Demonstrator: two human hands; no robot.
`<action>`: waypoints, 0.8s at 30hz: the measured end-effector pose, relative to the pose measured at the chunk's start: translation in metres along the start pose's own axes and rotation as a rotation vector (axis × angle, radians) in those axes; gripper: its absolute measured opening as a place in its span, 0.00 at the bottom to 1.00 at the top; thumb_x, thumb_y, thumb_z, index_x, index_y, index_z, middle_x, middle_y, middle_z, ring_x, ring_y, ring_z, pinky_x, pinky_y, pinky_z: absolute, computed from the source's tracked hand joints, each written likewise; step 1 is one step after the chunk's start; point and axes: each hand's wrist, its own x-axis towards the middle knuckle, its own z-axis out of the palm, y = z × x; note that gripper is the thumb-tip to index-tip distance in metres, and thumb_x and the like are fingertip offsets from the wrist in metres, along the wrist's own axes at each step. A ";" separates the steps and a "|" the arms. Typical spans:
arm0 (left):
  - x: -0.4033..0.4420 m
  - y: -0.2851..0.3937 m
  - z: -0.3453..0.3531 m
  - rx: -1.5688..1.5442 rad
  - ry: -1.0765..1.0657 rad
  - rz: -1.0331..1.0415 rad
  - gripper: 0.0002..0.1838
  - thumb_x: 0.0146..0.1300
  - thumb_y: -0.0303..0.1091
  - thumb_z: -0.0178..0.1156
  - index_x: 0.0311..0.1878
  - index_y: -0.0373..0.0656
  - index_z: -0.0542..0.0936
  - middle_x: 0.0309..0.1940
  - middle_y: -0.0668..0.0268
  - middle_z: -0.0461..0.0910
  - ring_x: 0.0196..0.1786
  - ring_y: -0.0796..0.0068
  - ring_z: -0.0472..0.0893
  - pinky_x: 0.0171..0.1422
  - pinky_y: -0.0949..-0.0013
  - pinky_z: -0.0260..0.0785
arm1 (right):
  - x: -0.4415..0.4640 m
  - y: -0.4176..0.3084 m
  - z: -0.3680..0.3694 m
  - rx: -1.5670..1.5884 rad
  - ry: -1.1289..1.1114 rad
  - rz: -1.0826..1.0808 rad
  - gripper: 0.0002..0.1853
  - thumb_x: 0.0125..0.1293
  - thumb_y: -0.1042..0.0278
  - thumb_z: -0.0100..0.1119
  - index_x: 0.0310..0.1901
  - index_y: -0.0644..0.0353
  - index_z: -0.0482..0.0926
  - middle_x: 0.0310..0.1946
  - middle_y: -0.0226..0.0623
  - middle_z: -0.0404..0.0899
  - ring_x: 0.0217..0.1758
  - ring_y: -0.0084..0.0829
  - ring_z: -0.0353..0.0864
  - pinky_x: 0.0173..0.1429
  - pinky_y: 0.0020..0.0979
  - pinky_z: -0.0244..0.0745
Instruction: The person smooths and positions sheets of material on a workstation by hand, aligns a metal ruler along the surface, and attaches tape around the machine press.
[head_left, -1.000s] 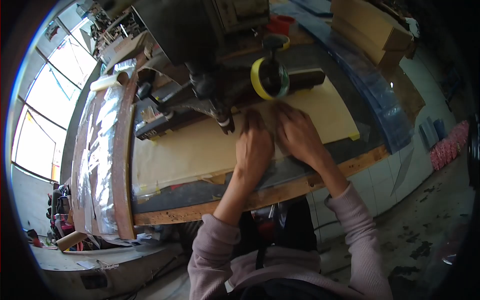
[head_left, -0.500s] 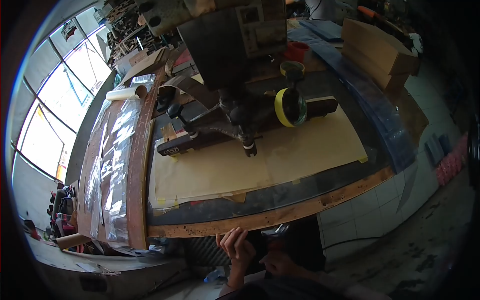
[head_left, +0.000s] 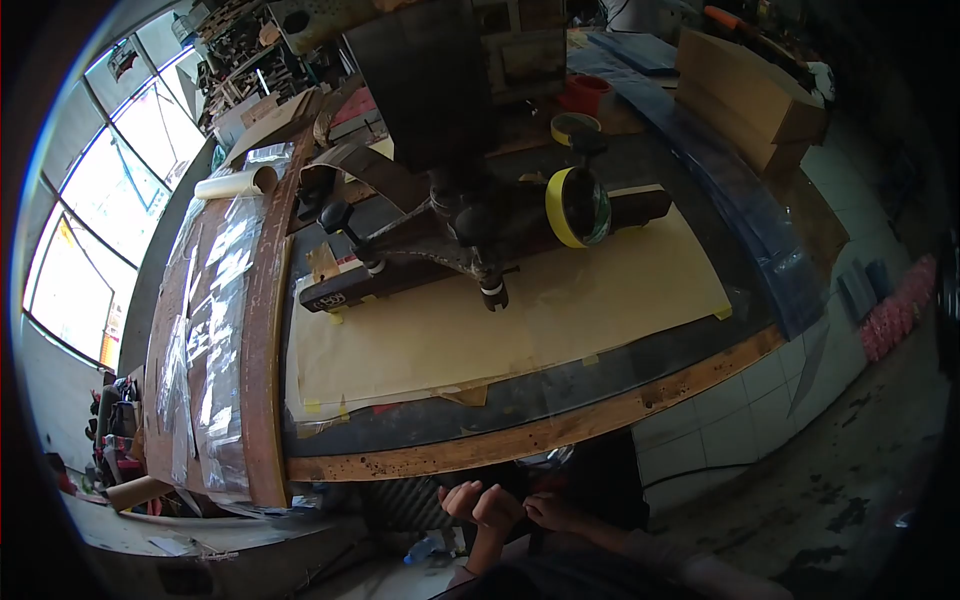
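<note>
My left hand (head_left: 487,503) is raised below the wooden front edge of the table, its fingers curled in with nothing seen in them. Close beside it, my right hand (head_left: 550,512) has its fingers bent together; the space inside them is hidden. Neither hand touches the table. Beyond them, a large tan sheet (head_left: 510,350) lies on the dark tabletop (head_left: 400,427), with bits of yellow tape at its edges. A dark press head (head_left: 470,225) with a long bar (head_left: 340,292) stands over the sheet. A roll of yellow tape (head_left: 566,208) hangs on it.
A side board (head_left: 265,380) with clear plastic film (head_left: 212,350) and a paper roll (head_left: 235,184) is on the left. Cardboard boxes (head_left: 745,95), blue plastic sheeting (head_left: 770,250) and a pink bundle (head_left: 897,310) are on the right. A red container (head_left: 586,96) stands behind.
My left hand has lowered slightly and its fingers have curled in more. My right hand has come up closer to it. The view has shifted a little; the press looks unchanged.
</note>
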 end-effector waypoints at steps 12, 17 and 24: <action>0.006 -0.003 0.000 0.037 -0.093 0.035 0.09 0.62 0.34 0.55 0.44 0.53 0.68 0.42 0.63 0.63 0.46 0.65 0.65 0.55 0.53 0.56 | -0.001 -0.007 -0.007 -0.001 -0.044 0.056 0.09 0.64 0.65 0.54 0.39 0.59 0.78 0.37 0.43 0.80 0.43 0.46 0.80 0.49 0.43 0.75; 0.009 -0.004 0.004 0.027 -0.078 0.037 0.09 0.62 0.34 0.55 0.44 0.54 0.69 0.41 0.64 0.64 0.45 0.65 0.65 0.55 0.53 0.57 | 0.000 -0.010 -0.010 -0.006 -0.058 0.072 0.09 0.65 0.64 0.53 0.40 0.58 0.78 0.37 0.42 0.80 0.44 0.45 0.80 0.49 0.43 0.74; 0.008 -0.005 0.002 0.025 -0.072 0.035 0.08 0.61 0.34 0.55 0.43 0.54 0.69 0.41 0.65 0.64 0.44 0.66 0.66 0.55 0.54 0.57 | -0.001 -0.010 -0.012 -0.020 -0.077 0.073 0.09 0.65 0.63 0.52 0.40 0.57 0.78 0.37 0.41 0.80 0.44 0.44 0.80 0.49 0.43 0.74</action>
